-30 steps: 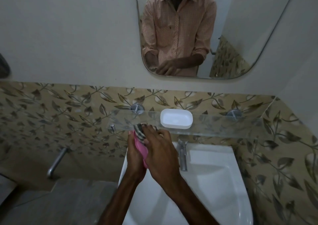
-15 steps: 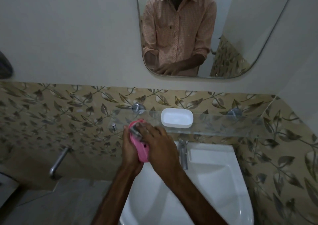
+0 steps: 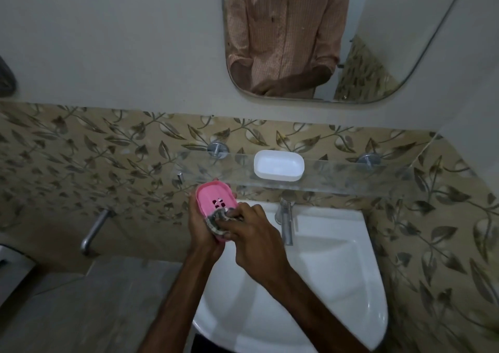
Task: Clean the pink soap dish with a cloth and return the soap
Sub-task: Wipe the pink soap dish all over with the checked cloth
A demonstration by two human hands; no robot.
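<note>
Cradling pink soap dish (image 3: 212, 198), left hand (image 3: 200, 232); right hand (image 3: 256, 242) pinches cloth (image 3: 216, 221) on near rim, above sink (image 3: 337, 271).

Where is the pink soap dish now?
In the head view, left of centre: the left hand holds the pink soap dish over the rim of the basin, below the glass shelf; the right hand presses the cloth on its near end.

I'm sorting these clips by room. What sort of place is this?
A bathroom, probably in a home: a white washbasin with a tap, a wall mirror above it, and a glass shelf between them.
</note>
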